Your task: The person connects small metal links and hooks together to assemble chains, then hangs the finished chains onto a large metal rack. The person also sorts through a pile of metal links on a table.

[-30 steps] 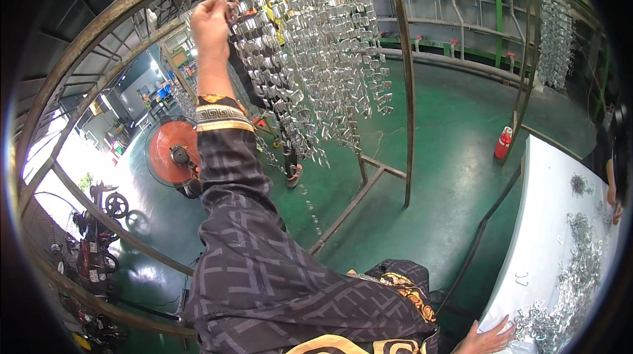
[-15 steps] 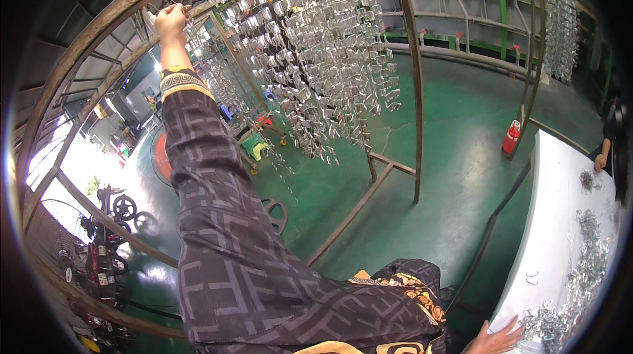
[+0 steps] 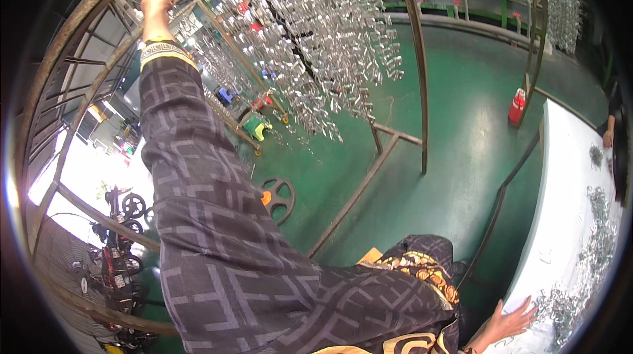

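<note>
My left arm in a dark patterned sleeve stretches up to the far left. At its end my left hand (image 3: pixel 158 4) is closed beside the top of a rusty metal frame (image 3: pixel 78 37); what its fingers hold, if anything, is too small to make out. To its right hang many strands of shiny bent metal pieces (image 3: pixel 310 37). Low on the right, my right hand (image 3: pixel 506 323) lies with fingers spread at the edge of a white table (image 3: pixel 557 176). Its fingertips are next to a heap of small loose metal pieces (image 3: pixel 577 288). Two curved pieces (image 3: pixel 545 256) lie apart from the heap.
Another person's hand (image 3: pixel 608 138) rests at the table's far side. A red fire extinguisher (image 3: pixel 517 107) stands beyond the table. A frame post (image 3: pixel 415 84) and a floor bar (image 3: pixel 356 199) are in front of me. A black wheel-shaped object (image 3: pixel 280 201) lies on the green floor.
The view has shifted, so the hanging strands sit higher. My left hand appears farther up and left, still closed. My right hand stays spread on the table.
</note>
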Demonstrator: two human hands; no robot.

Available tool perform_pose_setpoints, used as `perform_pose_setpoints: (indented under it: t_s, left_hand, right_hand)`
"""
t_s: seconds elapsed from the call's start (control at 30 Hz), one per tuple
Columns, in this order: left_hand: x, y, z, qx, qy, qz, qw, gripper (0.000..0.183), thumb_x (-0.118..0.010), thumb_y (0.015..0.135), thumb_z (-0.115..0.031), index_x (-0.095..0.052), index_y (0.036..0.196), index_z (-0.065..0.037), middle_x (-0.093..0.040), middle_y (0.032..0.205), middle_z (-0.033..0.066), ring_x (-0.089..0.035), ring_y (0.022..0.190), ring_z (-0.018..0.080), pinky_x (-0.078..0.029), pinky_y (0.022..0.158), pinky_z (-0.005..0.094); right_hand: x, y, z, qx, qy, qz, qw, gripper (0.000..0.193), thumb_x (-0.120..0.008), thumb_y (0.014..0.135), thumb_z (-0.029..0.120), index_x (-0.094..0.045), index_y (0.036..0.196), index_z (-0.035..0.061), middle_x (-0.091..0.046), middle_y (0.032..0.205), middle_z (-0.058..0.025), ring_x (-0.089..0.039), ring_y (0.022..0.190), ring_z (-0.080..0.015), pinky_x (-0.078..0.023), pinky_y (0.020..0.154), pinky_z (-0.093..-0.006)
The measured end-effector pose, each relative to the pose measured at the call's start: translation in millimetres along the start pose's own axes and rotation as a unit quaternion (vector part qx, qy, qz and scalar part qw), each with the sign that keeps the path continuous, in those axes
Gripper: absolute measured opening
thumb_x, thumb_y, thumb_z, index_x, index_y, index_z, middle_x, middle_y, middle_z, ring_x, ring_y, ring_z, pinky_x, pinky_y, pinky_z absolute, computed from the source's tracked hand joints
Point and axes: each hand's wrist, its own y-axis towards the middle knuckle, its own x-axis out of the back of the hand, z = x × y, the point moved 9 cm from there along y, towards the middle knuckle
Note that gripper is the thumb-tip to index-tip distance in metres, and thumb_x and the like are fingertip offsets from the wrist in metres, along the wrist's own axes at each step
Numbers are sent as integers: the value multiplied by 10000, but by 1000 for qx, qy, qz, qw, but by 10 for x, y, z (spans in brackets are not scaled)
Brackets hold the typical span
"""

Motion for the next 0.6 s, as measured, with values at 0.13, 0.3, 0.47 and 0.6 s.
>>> perform_pose_setpoints:
  t_s: [0.13,0.3,0.47,0.6]
  left_hand:
    - [-141,-282,45,18,-109,-39,993,143,-629,854,-72,-707,873,47,-704,788,92,-622,617,143,-478,540,273]
    - [127,-517,80,-70,-134,-98,984,229,-756,787,-52,-669,967,59,-692,802,98,-639,653,133,-493,544,238]
    - [406,-1509,599,-46,-190,-156,968,167,-715,840,-43,-629,965,26,-670,793,89,-628,654,129,-486,540,223]
    - [768,-2058,1730,37,-157,-223,961,220,-718,851,-121,-630,1017,-7,-692,912,85,-656,789,145,-511,582,261]
  right_hand:
    - [-38,27,-69,3,-26,2,1000,842,-765,751,379,-362,1483,273,-270,1563,-101,-200,1439,-401,-191,1108,-650]
    - [27,23,0,16,-12,-12,1000,836,-762,755,386,-363,1482,278,-270,1565,-98,-205,1437,-405,-182,1115,-644]
    - [-43,21,-64,23,-15,-14,1000,826,-753,765,404,-359,1482,291,-274,1566,-99,-205,1436,-418,-185,1105,-658]
    - [-115,-5,-135,25,-15,-11,1000,831,-754,764,420,-353,1482,296,-274,1567,-105,-202,1437,-423,-192,1098,-666]
